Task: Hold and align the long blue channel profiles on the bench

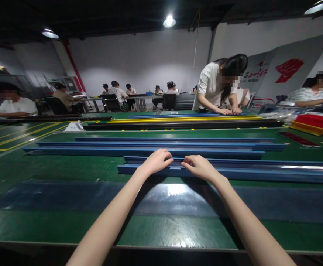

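A long blue channel-shaped strip [241,174] lies across the green table in front of me, its right end running out of view. My left hand [157,161] rests on it near its left end, fingers curled over the rails and thumb inward. Just to the right, my right hand [198,166] is bent over the same strip, thumb and fingers closing on it. A small gap separates the two hands. Whether a small part sits under the fingertips is hidden. Beyond them lie several more blue strips [100,150], parallel to mine.
A clear plastic sheet [67,195] lies along the green table [39,229] nearer me. Yellow strips [183,119] and black strips [178,126] lie farther back. Red and yellow bins [315,123] stand at right. Across the table a co-worker [213,85] leans over other strips.
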`<state>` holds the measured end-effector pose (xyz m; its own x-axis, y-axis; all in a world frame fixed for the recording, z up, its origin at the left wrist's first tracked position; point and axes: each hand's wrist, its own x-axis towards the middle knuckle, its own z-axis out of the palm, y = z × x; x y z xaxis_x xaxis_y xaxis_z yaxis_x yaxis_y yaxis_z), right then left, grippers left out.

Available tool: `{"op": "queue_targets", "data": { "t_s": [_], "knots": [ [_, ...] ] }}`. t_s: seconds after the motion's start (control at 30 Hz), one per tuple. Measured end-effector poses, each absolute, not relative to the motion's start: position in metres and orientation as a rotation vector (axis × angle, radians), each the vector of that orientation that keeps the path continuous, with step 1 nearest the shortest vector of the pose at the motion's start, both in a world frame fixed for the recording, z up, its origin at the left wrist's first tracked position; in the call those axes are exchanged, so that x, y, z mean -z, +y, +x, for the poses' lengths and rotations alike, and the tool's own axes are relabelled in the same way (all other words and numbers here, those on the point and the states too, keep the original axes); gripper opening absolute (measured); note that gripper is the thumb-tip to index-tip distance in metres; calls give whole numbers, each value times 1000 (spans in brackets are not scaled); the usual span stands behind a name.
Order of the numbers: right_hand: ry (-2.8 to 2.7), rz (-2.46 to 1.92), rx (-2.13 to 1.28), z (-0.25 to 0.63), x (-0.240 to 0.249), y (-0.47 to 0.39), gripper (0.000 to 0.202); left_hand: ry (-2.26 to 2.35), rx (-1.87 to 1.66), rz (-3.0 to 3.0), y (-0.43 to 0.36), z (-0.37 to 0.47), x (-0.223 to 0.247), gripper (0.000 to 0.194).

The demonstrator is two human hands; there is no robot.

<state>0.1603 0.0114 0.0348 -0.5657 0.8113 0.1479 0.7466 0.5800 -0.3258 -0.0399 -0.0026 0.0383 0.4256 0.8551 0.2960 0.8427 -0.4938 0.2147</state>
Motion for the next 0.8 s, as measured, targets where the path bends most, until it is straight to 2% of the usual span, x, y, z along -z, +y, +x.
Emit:
{"op": "queue_targets", "data": {
  "t_s": [0.2, 0.43, 0.8],
  "knots": [
    [-2422, -1404, -176, 187, -28, 21, 27, 1608, -425, 2738, 7, 2, -37, 29],
    [-2290, -1334, 52, 215, -8, 37, 21, 1824, -296, 2742, 10, 50, -16, 33],
    [-2324, -1465, 190, 206, 0, 28, 25, 1946, -465, 2770, 15, 59, -1, 31]
  ]
}}
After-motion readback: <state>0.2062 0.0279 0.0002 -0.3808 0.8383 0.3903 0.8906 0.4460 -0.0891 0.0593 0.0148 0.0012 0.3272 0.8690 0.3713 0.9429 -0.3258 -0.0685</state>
